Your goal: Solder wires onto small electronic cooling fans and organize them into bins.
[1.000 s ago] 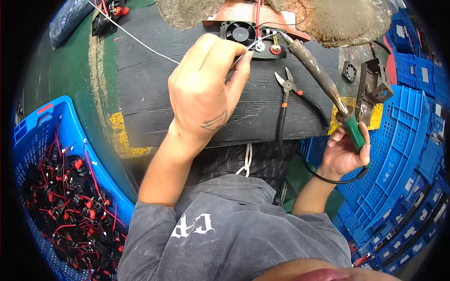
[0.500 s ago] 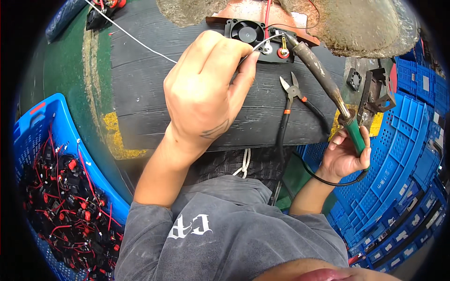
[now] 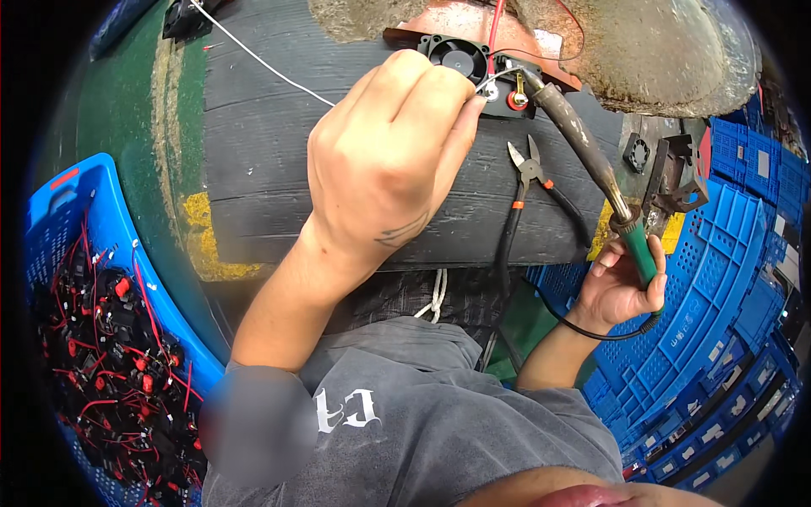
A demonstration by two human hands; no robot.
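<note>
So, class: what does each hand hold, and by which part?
The right hand grips the soldering iron by its green handle, low near the cord. The left hand pinches a thin solder wire near its end, fingertips at the small black fan.

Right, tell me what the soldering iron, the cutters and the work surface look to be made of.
Soldering iron: green handle looks like plastic or rubber; shaft is dull, scorched brown metal. Cutters: grey metal jaws, black handles with orange collars, probably plastic-coated. Work surface: dark, matt, ribbed, likely rubber matting, though painted wood is possible.
</note>
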